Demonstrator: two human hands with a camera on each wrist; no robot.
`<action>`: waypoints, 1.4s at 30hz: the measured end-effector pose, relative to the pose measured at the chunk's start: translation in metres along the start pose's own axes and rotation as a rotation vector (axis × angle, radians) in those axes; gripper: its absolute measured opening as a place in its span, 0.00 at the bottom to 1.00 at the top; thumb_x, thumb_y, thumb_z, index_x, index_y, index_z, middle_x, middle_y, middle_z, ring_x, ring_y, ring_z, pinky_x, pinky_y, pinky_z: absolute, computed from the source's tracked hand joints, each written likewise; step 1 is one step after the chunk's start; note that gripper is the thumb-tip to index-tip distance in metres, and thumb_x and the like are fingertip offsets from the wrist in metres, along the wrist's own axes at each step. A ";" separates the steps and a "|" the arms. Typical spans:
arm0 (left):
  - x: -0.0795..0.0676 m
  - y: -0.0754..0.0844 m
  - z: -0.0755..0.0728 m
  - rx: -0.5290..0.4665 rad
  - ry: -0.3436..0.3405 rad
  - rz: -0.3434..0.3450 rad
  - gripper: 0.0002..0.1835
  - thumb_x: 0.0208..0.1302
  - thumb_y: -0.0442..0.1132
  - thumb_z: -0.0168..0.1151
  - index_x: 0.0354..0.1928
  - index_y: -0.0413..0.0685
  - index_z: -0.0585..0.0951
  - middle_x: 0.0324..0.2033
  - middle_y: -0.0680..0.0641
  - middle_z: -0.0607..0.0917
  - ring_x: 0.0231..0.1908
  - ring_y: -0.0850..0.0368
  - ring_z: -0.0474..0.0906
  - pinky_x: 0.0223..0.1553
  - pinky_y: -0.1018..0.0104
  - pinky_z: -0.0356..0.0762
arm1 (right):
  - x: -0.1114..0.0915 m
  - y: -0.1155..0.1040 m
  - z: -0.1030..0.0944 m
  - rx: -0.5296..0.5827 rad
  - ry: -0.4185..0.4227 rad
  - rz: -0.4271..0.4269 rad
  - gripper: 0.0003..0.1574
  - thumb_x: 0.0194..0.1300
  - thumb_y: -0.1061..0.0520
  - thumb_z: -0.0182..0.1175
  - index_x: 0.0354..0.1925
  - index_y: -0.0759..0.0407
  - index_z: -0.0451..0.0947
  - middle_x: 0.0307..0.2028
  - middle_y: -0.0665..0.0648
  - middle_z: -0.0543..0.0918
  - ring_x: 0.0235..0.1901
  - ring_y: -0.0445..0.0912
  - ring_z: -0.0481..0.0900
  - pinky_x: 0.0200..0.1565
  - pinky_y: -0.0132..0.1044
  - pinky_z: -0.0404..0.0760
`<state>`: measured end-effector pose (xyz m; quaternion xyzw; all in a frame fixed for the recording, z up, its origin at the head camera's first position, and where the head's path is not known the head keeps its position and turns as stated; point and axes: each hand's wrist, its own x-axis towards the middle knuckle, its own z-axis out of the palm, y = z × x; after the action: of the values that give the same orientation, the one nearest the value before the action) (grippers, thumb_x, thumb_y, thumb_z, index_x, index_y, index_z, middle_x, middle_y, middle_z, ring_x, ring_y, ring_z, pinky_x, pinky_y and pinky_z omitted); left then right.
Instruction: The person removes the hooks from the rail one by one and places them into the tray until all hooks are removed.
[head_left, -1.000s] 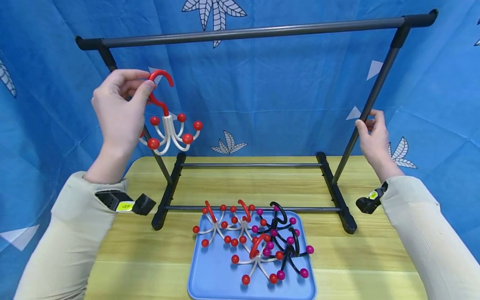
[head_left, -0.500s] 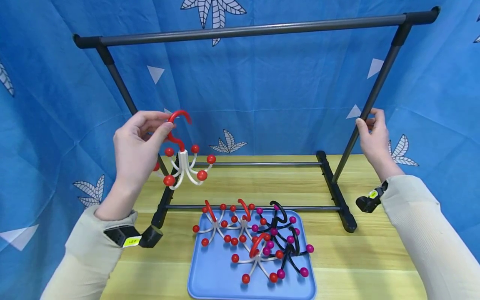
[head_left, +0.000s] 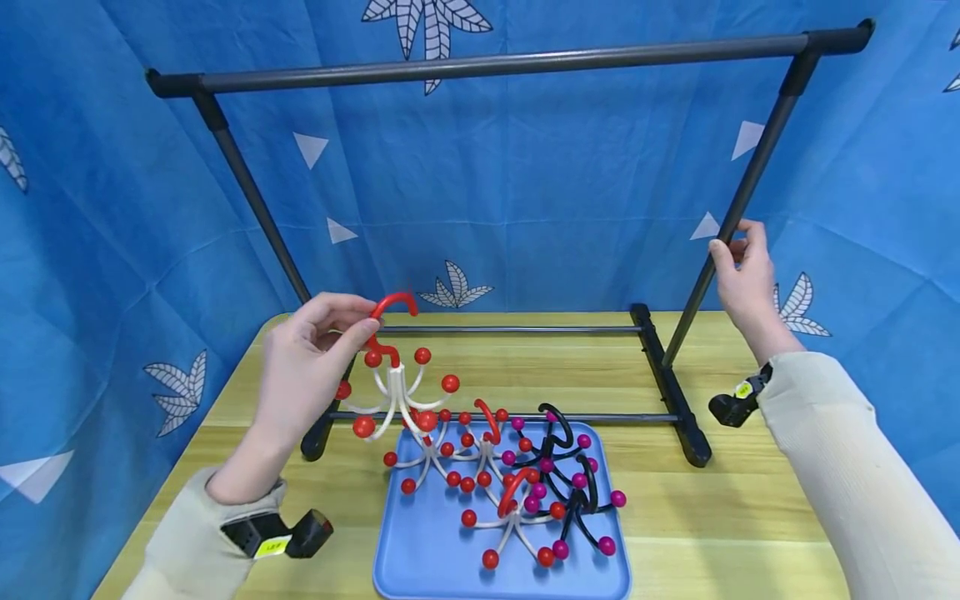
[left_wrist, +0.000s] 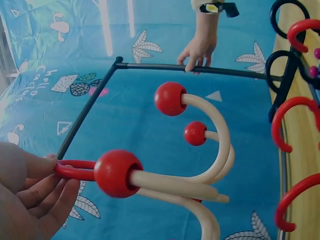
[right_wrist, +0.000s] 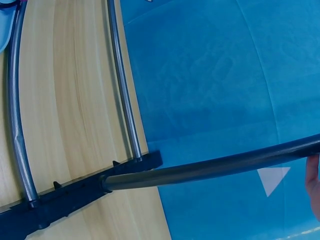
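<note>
In the head view my left hand (head_left: 303, 362) pinches the red hook of a white multi-arm hook hanger (head_left: 396, 392) between thumb and fingers. Red balls tip its curved arms, and it hangs upright over the tray's back left corner. The left wrist view shows the red hook (left_wrist: 75, 171) between the fingertips. On the right, my right hand (head_left: 746, 279) holds the right upright (head_left: 756, 175) of a black rack with thumb and fingers. Only a sliver of that hand (right_wrist: 313, 185) enters the right wrist view. Several similar hangers sit in the blue tray (head_left: 423, 571).
The rack's top bar (head_left: 510, 64) spans high across, on two uprights with black feet (head_left: 686, 429). Among the tray's hangers are white ones with red hooks and black ones (head_left: 577, 498) with magenta balls. Behind the wooden table (head_left: 720, 517) hangs a blue patterned cloth (head_left: 570, 183).
My left hand has come down and to the right with the hanger, from beside the left upright to above the tray's back edge. The right hand stays on its upright.
</note>
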<state>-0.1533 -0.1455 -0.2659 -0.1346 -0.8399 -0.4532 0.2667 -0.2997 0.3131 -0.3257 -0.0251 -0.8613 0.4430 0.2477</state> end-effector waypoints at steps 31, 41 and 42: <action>-0.081 -0.040 0.029 -0.099 -0.348 -0.162 0.11 0.53 0.37 0.66 0.39 0.54 0.80 0.28 0.57 0.83 0.28 0.65 0.79 0.32 0.70 0.79 | -0.001 -0.001 0.001 0.018 -0.002 0.001 0.27 0.68 0.41 0.39 0.61 0.49 0.53 0.36 0.39 0.62 0.40 0.42 0.64 0.38 0.36 0.63; -0.098 -0.056 0.042 -0.039 -0.413 -0.233 0.10 0.52 0.32 0.66 0.36 0.51 0.79 0.28 0.54 0.83 0.29 0.66 0.78 0.31 0.72 0.78 | 0.000 0.001 0.001 0.015 0.007 -0.009 0.26 0.69 0.42 0.40 0.60 0.49 0.55 0.35 0.41 0.63 0.37 0.39 0.64 0.37 0.35 0.63; -0.100 -0.057 0.044 -0.039 -0.418 -0.243 0.11 0.52 0.30 0.65 0.36 0.51 0.79 0.28 0.54 0.83 0.29 0.65 0.78 0.31 0.72 0.78 | 0.001 0.001 0.002 0.016 0.008 -0.010 0.26 0.69 0.42 0.40 0.60 0.49 0.55 0.35 0.41 0.63 0.37 0.39 0.64 0.37 0.35 0.63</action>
<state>-0.1124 -0.1390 -0.3817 -0.1286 -0.8779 -0.4603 0.0282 -0.3010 0.3125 -0.3269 -0.0206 -0.8567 0.4487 0.2535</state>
